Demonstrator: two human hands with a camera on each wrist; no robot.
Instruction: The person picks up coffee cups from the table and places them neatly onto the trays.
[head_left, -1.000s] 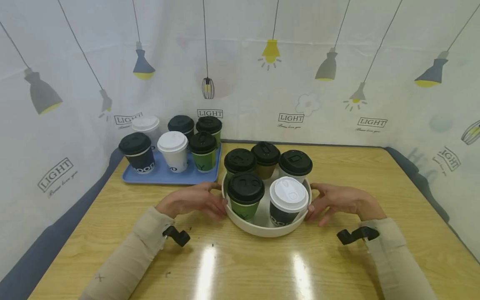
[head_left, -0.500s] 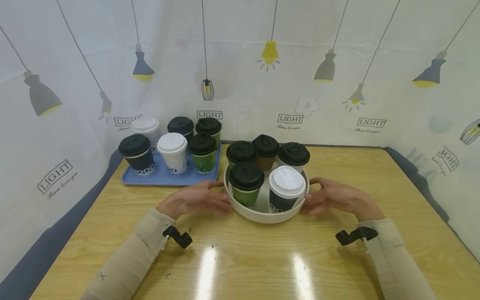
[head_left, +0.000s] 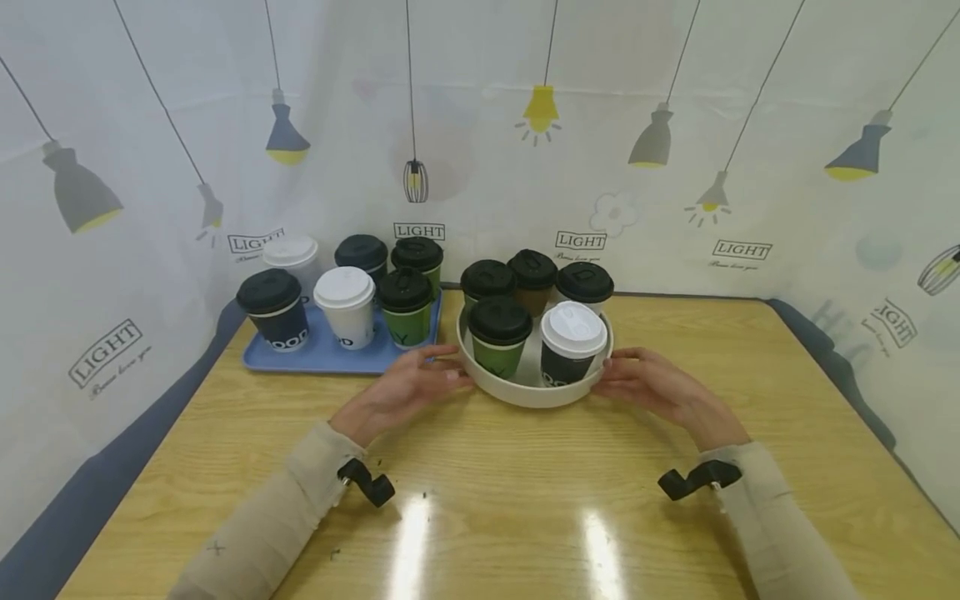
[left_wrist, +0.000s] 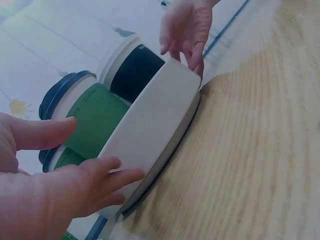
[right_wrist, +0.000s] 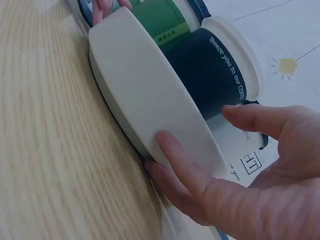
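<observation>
A round cream tray stands at the middle of the wooden table, bearing several lidded paper cups. In front are a green cup with a black lid and a dark cup with a white lid. My left hand touches the tray's left side, its fingers laid along the outer wall in the left wrist view. On the opposite side, my right hand presses its extended fingers against the wall. Both thumbs stand raised near the cups, apart from the wall. Part of the tray's far rim is hidden behind cups.
Left of the round tray lies a blue rectangular tray with several lidded cups, including a white cup and a green cup. A printed curtain closes off the table's back and sides.
The round tray has slid away from me toward the back curtain with its cups, both hands moving along with it. The blue tray and its cups have stayed put.
</observation>
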